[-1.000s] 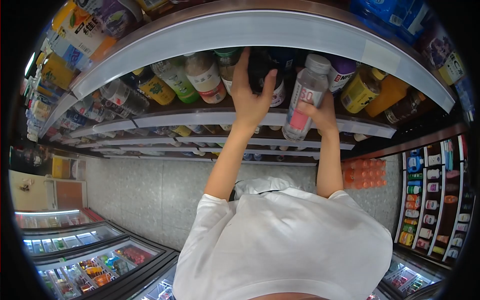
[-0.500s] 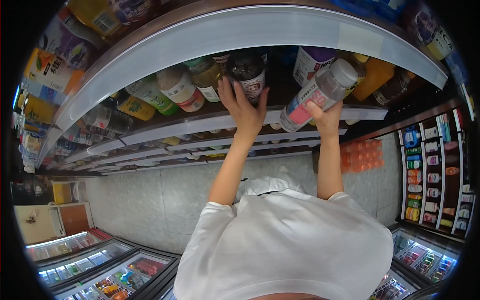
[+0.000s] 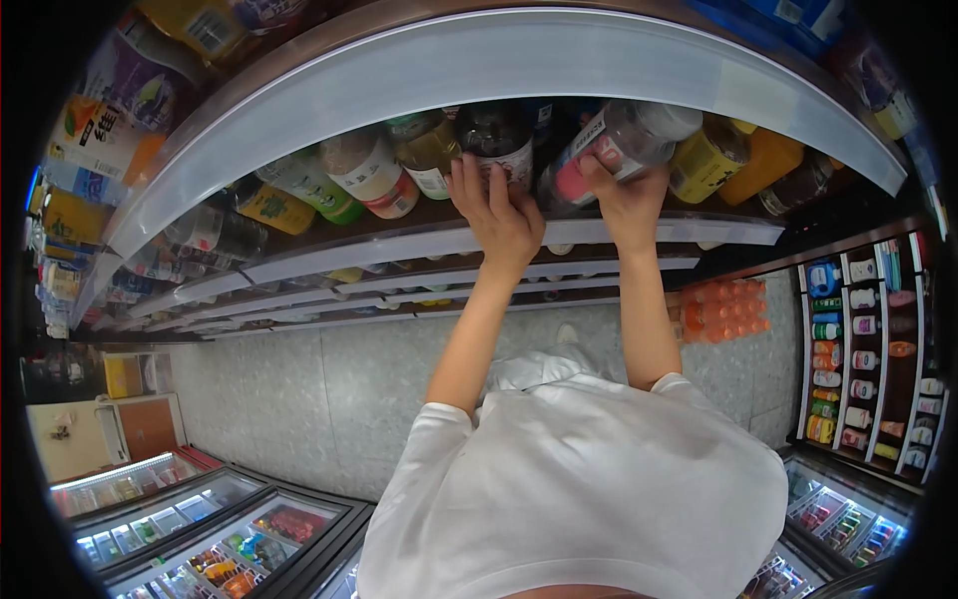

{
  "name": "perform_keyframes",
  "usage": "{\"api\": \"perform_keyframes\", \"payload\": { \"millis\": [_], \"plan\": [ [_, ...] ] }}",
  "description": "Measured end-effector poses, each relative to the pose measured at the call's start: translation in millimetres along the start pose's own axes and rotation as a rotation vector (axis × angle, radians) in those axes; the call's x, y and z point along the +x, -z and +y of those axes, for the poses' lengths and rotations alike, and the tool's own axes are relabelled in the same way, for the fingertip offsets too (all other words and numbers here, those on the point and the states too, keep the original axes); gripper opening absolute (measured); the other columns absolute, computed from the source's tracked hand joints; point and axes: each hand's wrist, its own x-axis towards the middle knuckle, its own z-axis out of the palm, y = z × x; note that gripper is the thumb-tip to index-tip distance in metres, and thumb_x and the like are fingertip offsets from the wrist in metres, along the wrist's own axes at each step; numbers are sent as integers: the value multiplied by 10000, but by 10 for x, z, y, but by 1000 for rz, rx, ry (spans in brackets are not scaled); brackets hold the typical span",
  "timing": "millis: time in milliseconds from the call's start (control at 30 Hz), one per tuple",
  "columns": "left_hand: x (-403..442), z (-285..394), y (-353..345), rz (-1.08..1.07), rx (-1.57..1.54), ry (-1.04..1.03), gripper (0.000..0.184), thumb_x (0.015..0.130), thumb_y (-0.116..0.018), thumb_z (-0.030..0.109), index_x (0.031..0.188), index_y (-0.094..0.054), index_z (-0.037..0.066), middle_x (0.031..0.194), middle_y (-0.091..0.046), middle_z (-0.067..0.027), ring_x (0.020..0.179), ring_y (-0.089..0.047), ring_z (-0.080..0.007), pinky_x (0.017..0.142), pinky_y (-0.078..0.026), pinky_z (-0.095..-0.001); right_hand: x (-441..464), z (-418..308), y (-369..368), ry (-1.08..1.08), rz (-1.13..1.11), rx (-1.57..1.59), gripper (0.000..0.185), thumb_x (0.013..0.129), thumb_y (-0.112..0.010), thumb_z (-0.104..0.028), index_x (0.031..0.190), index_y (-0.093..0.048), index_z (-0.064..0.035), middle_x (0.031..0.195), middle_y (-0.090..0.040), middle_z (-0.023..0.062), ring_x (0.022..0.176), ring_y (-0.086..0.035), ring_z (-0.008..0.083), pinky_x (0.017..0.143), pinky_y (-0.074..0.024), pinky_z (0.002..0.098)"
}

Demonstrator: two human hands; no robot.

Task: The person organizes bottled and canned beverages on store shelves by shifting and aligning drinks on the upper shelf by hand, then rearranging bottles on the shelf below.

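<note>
My right hand is wrapped round a clear plastic bottle with a pink and white label and a whitish cap. The bottle leans at a slant, its base over the shelf board and its cap end up under the upper shelf's price rail. My left hand rests with outstretched fingers against the front of a dark bottle with a white patterned label, and does not grip it. Left of that stands a yellowish bottle. A yellow-labelled bottle is just right of the held one.
The upper shelf's price rail curves across above my hands. More drink bottles line the shelf to the left. Below run further shelf edges. An orange bottle pack sits on the floor; glass-topped freezers stand behind.
My right hand has carried the clear bottle up and inward onto the shelf, left of the yellow-labelled bottle. My left hand has shifted slightly right, staying against the dark bottle.
</note>
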Motion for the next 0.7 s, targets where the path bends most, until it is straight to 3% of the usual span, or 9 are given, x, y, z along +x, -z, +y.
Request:
{"api": "perform_keyframes", "payload": {
  "millis": [67, 133, 233, 333, 367, 500, 600, 700],
  "plan": [
    [9, -4, -21, 38, -47, 60, 591, 834, -591, 159, 1351, -343, 13, 1385, -315, -314, 1293, -296, -490, 1040, -213, -622, 1, -46, -73, -3, -8, 9, 346, 735, -691, 30, 1059, -570, 14, 1018, -612, 77, 925, -601, 165, 838, -470, 288],
    [10, 17, 16, 14, -66, 61, 617, 838, -600, 232, 1355, -341, 18, 1395, -304, -307, 1298, -291, -485, 1043, -206, -621, -10, -94, -144, -176, 10, 47, 381, 720, -752, -27, 1028, -529, -7, 871, -626, 46, 775, -596, 102, 683, -487, 241],
    [29, 28, 29, -6, -101, 53, 717, 817, -628, 382, 1365, -334, 24, 1413, -282, -293, 1308, -279, -475, 1047, -197, -621, 5, 21, -227, -33, 45, -159, 388, 716, -760, -33, 1023, -524, 1, 848, -629, 48, 714, -605, 106, 593, -494, 236],
    [32, 33, 18, 5, -100, 46, 854, 756, -678, 494, 1378, -323, 29, 1427, -267, -280, 1317, -267, -466, 1045, -199, -621, 75, -24, -311, -149, 34, -58, 404, 705, -778, -71, 1012, -527, 8, 837, -633, 61, 684, -603, 112, 570, -494, 240],
    [32, 33, 5, 15, -84, 44, 919, 717, -708, 529, 1385, -317, 31, 1432, -262, -274, 1322, -261, -462, 1042, -205, -622, 97, 43, -271, -98, -4, -280, 418, 697, -797, -119, 988, -531, 18, 830, -642, 86, 697, -610, 125, 626, -507, 263],
    [27, 20, -35, 36, -56, 35, 950, 695, -734, 521, 1400, -306, 48, 1427, -265, -277, 1320, -263, -461, 1036, -218, -624, 92, 66, -269, -75, 0, -206, 445, 686, -811, -155, 999, -545, 19, 893, -655, 113, 774, -627, 143, 706, -506, 277],
    [48, 20, -32, 42, -57, 3, 967, 671, -769, 502, 1402, -311, 65, 1422, -271, -277, 1311, -278, -460, 1031, -232, -622, -3, -56, -190, -58, -36, -329, 468, 699, -801, -142, 1061, -556, 27, 995, -651, 132, 894, -635, 182, 778, -508, 301],
    [69, 62, -48, 64, -39, 22, 957, 669, -788, 477, 1399, -318, 74, 1421, -267, -277, 1305, -288, -458, 1028, -242, -620, -112, -2, 27, 183, 121, -439, 427, 748, -747, -74, 1118, -568, 39, 1080, -622, 150, 964, -627, 222, 825, -516, 332]
  ]
}}
